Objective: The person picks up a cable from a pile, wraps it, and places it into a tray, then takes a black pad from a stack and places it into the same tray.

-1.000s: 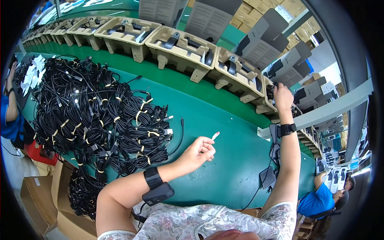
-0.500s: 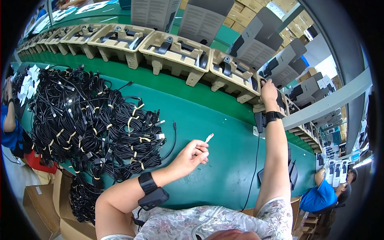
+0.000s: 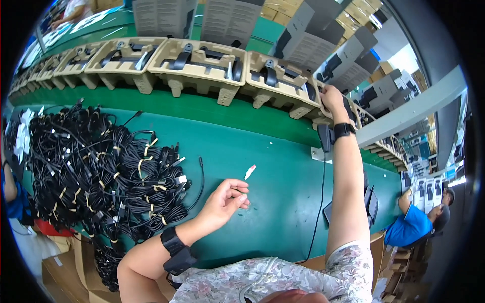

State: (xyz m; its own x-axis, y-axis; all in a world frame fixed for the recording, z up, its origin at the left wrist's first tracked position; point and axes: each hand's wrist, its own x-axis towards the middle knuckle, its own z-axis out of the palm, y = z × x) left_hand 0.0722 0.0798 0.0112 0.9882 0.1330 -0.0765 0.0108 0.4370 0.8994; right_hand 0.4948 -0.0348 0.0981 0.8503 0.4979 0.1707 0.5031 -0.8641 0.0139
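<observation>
My right hand [image 3: 332, 99] reaches to the tan moulded pulp tray [image 3: 319, 120] at the right end of the near row. Its fingers are curled down at the tray's left end, and what they grip is hidden. Just left of it stands another pulp tray [image 3: 285, 94] holding black parts. My left hand [image 3: 226, 203] hovers over the green table [image 3: 273, 202], fingers loosely bent, thumb apart, nothing visible in them. A small white and red scrap [image 3: 250, 171] lies just beyond its fingertips. Each wrist wears a black strapped device.
A large heap of bundled black cables [image 3: 101, 171] covers the table's left side. Grey printed boxes [image 3: 227, 22] stand open behind the trays. A pale metal post [image 3: 404, 118] slants past my right forearm. A co-worker in blue [image 3: 411, 225] sits at the far right.
The whole view has shifted, so the trays and cables appear farther left and lower. My right hand stays at the same tray, and the left hand has drawn slightly back from the scrap.
</observation>
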